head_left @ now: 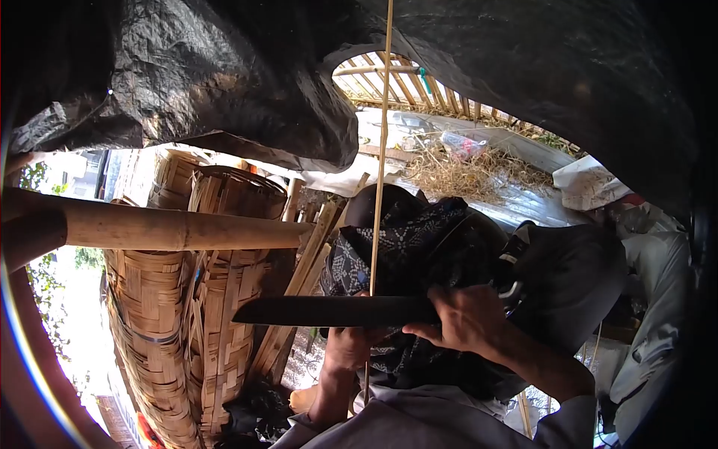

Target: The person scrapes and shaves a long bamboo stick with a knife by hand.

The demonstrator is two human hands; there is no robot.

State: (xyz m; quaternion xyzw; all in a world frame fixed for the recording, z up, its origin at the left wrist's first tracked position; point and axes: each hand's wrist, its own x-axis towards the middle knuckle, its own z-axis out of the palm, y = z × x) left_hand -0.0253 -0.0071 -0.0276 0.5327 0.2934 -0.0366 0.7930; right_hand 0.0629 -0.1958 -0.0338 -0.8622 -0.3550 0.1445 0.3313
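In the head view, my right hand (pixel 470 318) is closed round the handle end of a machete (pixel 321 310). Its broad dark blade points left, roughly level, with my thumb lying below it. A long thin bamboo strip (pixel 383 135) runs upright from the top of the view down past the blade; whether blade and strip touch I cannot tell. Just under the blade, my left hand (pixel 348 348) is closed round the lower part of the strip. The blade hides some of its fingers. Dark patterned cloth (pixel 355 262) covers my lap behind the blade.
Tall woven bamboo baskets (pixel 149 307) stand at the left, with a thick bamboo pole (pixel 187 228) crossing in front. Black plastic sheeting (pixel 538 82) hangs low overhead. Split bamboo pieces (pixel 299 280) lean beside the baskets. Dry straw (pixel 464 172) lies beyond my knees.
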